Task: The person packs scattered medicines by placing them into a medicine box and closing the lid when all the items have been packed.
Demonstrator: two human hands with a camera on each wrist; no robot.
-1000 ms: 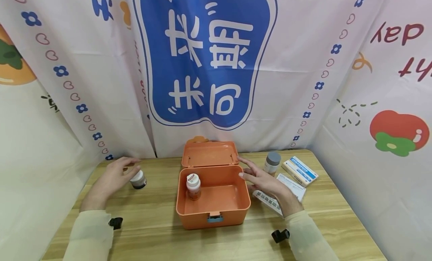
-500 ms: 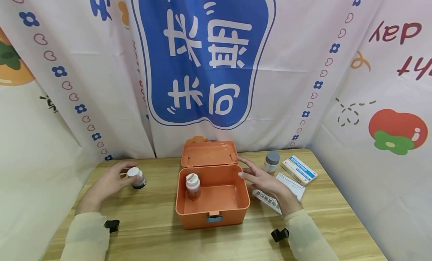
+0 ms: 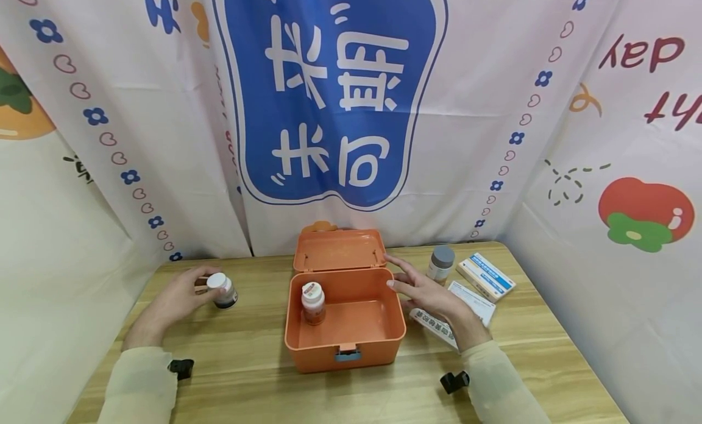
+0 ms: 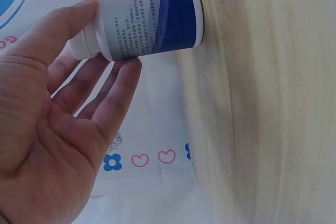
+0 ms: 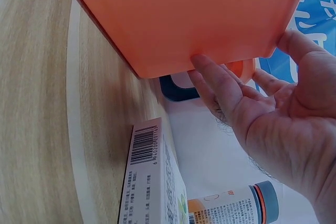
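Observation:
My left hand [image 3: 179,294] holds a white-capped bottle [image 3: 226,295] between thumb and fingers at the table's left. In the left wrist view this bottle [image 4: 152,20] has a grey and dark blue label, and the thumb [image 4: 79,17] lies on its shoulder. At the middle stands an orange box [image 3: 345,357] with its lid [image 3: 341,251] raised. Inside, at the left, stands a white-capped bottle [image 3: 313,303]. My right hand [image 3: 430,295] rests against the box's right side, fingers extended. In the right wrist view its fingertips [image 5: 202,62] touch the orange wall [image 5: 189,19].
Right of the box lie a blue-and-white carton [image 3: 487,276], a white carton [image 3: 476,305] and a lettered carton [image 3: 436,328]. A grey-capped bottle [image 3: 441,264] stands behind the right hand. A printed curtain [image 3: 466,168] hangs behind the wooden table [image 3: 247,375].
My left hand has lowered its thumb from over the bottle's cap to its near side and closed its fingers about it. The right hand has stayed on the box.

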